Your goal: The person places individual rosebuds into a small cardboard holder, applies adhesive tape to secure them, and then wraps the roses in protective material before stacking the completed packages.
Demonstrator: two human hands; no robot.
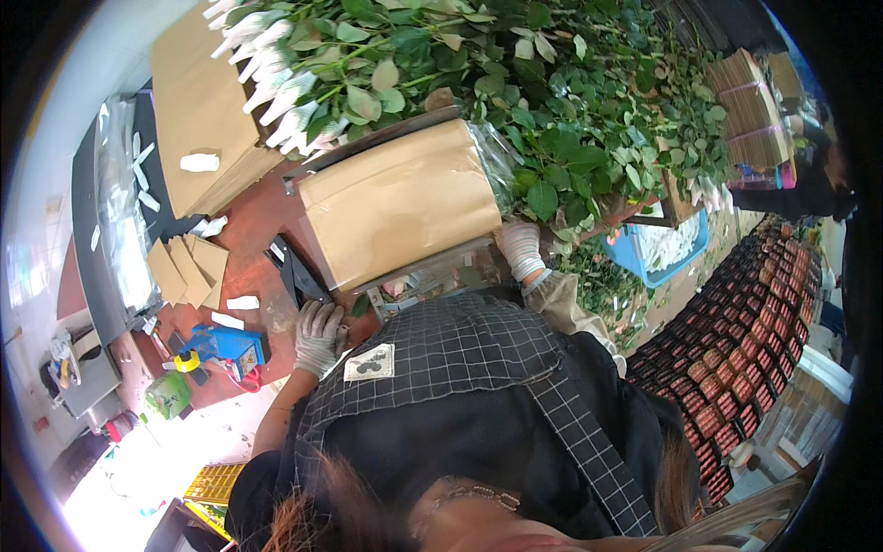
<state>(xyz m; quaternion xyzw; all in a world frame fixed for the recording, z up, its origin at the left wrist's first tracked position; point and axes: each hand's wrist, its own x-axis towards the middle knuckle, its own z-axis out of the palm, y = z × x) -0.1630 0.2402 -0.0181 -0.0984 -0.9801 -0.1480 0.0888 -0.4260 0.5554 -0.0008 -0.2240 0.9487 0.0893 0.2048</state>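
My left hand (319,338), in a striped knit glove, is at the table's near edge with its fingers bent against the end of a black stapler (296,272). Whether it grips the stapler is hard to make out. My right hand (521,248), gloved alike, is at the right near corner of a brown kraft paper stack (403,203), its fingertips partly hidden. The paper lies in a metal holder (434,261), with clear plastic film (493,162) at its right end. Behind it are heaped leafy rose stems (552,124), their heads in white mesh sleeves (286,90).
Kraft sheets (207,117), cardboard pieces (186,269), loose white sleeves (243,302) and a blue device (238,348) occupy the red table (255,207) at left. A blue basket (662,248) of white sleeves stands right, near dark crates (731,366). Someone in dark clothes (800,200) is at far right.
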